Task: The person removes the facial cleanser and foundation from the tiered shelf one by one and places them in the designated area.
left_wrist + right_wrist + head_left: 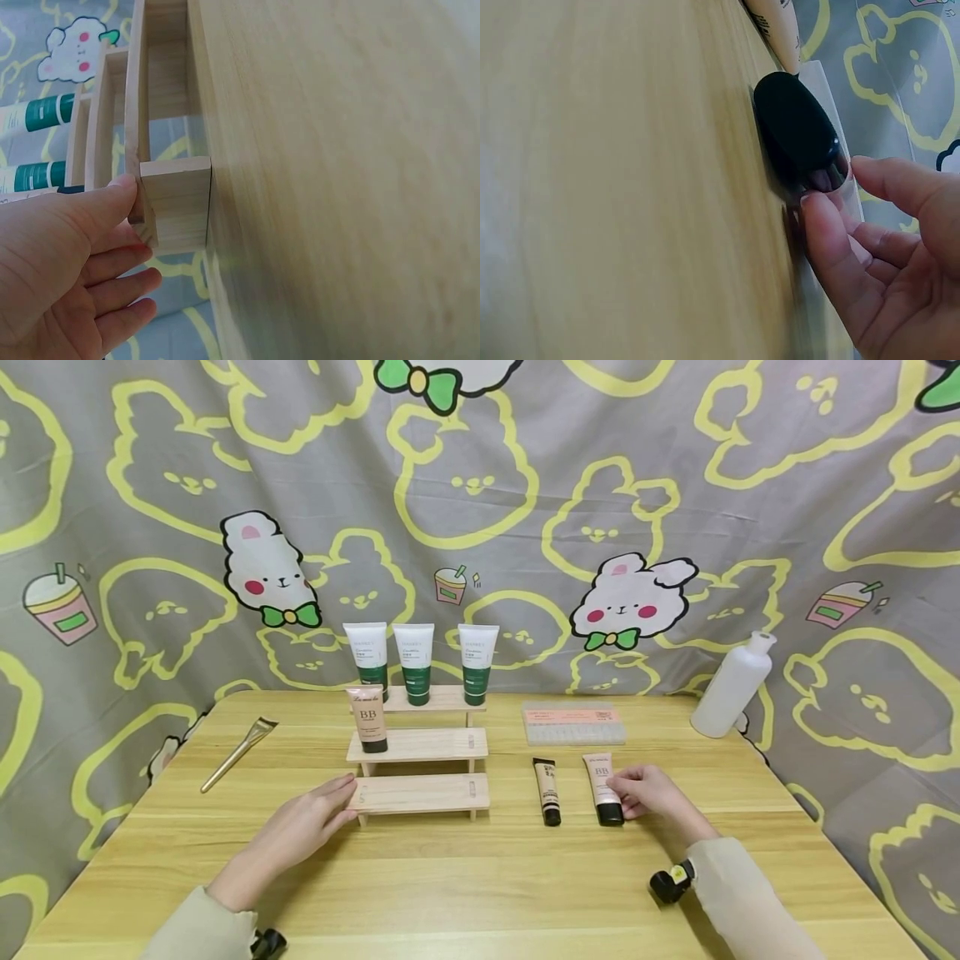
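Note:
A stepped wooden stand (422,793) has its lowest shelf's left end held by my left hand (307,822), thumb and index finger at the board's corner (137,142). The other fingers of that hand (82,262) are loosely bent beside it. On the right, a pink BB tube (601,777) with a black cap (795,120) lies on the table, and my right hand (654,793) pinches its right side. In the right wrist view the thumb and fingers of this hand (885,247) are at the tube, near the cap. A smaller beige tube (550,789) lies to its left.
Three white-green tubes (415,664) stand on the stand's top shelf, another BB tube (368,718) on the middle one. A brush (238,755) lies at the left. A flat clear box (573,723) lies behind the loose tubes; a white bottle (731,685) is at back right.

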`<control>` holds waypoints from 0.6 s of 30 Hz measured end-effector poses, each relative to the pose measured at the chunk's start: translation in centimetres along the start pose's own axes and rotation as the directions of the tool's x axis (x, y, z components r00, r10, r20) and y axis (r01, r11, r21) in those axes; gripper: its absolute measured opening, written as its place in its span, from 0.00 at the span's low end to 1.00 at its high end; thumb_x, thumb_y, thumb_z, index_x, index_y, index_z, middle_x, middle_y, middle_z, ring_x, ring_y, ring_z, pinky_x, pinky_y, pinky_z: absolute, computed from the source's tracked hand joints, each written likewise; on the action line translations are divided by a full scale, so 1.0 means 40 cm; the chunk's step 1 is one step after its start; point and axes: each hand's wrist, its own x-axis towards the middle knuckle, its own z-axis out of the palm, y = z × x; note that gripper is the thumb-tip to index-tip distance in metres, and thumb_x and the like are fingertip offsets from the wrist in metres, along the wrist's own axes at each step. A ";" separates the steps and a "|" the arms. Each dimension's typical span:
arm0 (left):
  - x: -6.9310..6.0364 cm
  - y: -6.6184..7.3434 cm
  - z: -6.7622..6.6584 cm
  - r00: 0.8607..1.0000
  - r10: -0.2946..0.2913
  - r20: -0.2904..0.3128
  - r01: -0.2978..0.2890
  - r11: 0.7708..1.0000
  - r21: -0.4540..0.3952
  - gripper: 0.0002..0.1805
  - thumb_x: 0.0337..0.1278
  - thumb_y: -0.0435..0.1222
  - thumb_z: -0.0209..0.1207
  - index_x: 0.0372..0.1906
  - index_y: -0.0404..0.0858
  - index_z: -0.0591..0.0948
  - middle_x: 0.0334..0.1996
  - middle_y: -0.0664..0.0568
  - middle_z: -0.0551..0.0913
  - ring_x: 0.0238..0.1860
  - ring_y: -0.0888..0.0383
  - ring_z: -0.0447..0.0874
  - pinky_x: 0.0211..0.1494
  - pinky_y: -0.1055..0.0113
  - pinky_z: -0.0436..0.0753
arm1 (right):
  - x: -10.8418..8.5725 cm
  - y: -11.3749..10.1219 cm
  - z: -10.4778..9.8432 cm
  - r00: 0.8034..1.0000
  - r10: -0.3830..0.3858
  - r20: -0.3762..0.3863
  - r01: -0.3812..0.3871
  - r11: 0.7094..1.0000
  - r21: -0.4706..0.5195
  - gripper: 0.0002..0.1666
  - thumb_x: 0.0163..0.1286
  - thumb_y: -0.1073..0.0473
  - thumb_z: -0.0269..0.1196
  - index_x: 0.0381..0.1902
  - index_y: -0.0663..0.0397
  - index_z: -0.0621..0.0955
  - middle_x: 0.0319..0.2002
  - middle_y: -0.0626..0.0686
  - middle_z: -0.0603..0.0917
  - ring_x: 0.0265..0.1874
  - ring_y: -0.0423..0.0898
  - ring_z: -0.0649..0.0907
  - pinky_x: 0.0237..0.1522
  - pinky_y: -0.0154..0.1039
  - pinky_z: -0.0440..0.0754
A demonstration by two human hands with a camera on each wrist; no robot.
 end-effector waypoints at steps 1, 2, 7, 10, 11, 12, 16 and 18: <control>0.000 0.000 0.000 1.000 0.000 0.001 0.000 1.000 0.000 0.23 0.55 0.36 0.61 0.53 0.26 0.76 0.54 0.35 0.74 0.51 0.41 0.76 0.51 0.49 0.76 | -0.001 0.000 -0.001 1.000 0.003 0.001 -0.003 1.000 0.004 0.25 0.67 0.61 0.57 0.50 0.83 0.70 0.24 0.55 0.79 0.16 0.42 0.78 0.20 0.36 0.82; 0.000 0.000 0.000 1.000 0.000 0.002 0.000 1.000 0.000 0.23 0.56 0.36 0.61 0.53 0.26 0.76 0.54 0.35 0.74 0.51 0.41 0.76 0.51 0.49 0.76 | -0.001 -0.001 -0.003 1.000 0.004 0.003 -0.004 1.000 0.003 0.25 0.67 0.61 0.57 0.49 0.83 0.70 0.24 0.55 0.79 0.16 0.42 0.78 0.20 0.36 0.82; 0.000 -0.001 0.000 1.000 0.004 -0.003 -0.004 1.000 -0.002 0.23 0.55 0.36 0.61 0.53 0.26 0.76 0.54 0.35 0.74 0.51 0.41 0.76 0.51 0.50 0.77 | -0.006 -0.003 -0.007 1.000 -0.006 0.003 0.006 1.000 0.004 0.24 0.67 0.61 0.57 0.49 0.83 0.70 0.25 0.55 0.79 0.17 0.43 0.79 0.21 0.36 0.83; 0.001 -0.002 -0.001 1.000 0.006 -0.004 -0.006 1.000 -0.004 0.23 0.55 0.36 0.62 0.53 0.25 0.76 0.54 0.35 0.74 0.51 0.41 0.76 0.51 0.50 0.77 | -0.006 -0.002 -0.009 1.000 -0.014 0.013 0.014 1.000 0.001 0.24 0.67 0.61 0.57 0.49 0.83 0.70 0.25 0.54 0.78 0.18 0.43 0.79 0.22 0.36 0.83; 0.001 -0.002 -0.001 1.000 0.006 -0.004 -0.006 1.000 -0.004 0.23 0.55 0.35 0.62 0.53 0.25 0.76 0.54 0.35 0.74 0.51 0.41 0.76 0.51 0.50 0.76 | -0.005 -0.002 -0.010 1.000 -0.010 0.011 0.010 1.000 0.007 0.24 0.67 0.62 0.57 0.49 0.82 0.71 0.24 0.54 0.78 0.18 0.43 0.79 0.22 0.36 0.83; 0.001 -0.002 -0.001 1.000 0.005 -0.003 -0.005 1.000 -0.004 0.23 0.55 0.36 0.61 0.53 0.25 0.76 0.54 0.35 0.74 0.51 0.41 0.76 0.51 0.50 0.76 | -0.005 -0.001 -0.012 1.000 -0.009 0.010 0.009 1.000 0.012 0.24 0.67 0.62 0.57 0.49 0.82 0.71 0.24 0.54 0.78 0.18 0.43 0.79 0.22 0.36 0.83; 0.001 -0.002 -0.001 1.000 0.005 0.000 -0.005 1.000 -0.004 0.23 0.55 0.36 0.61 0.53 0.26 0.76 0.54 0.36 0.74 0.51 0.42 0.75 0.51 0.50 0.76 | -0.004 -0.004 -0.023 1.000 -0.011 0.006 0.011 0.999 0.031 0.24 0.67 0.62 0.57 0.49 0.82 0.70 0.24 0.54 0.78 0.19 0.42 0.79 0.23 0.35 0.83; 0.001 -0.001 -0.001 1.000 0.006 0.001 -0.006 1.000 -0.003 0.23 0.55 0.36 0.61 0.53 0.26 0.76 0.54 0.36 0.74 0.51 0.42 0.76 0.51 0.50 0.76 | -0.006 -0.012 -0.029 1.000 -0.030 -0.005 0.031 0.999 0.025 0.24 0.67 0.62 0.57 0.50 0.82 0.69 0.25 0.55 0.78 0.20 0.43 0.79 0.24 0.36 0.83</control>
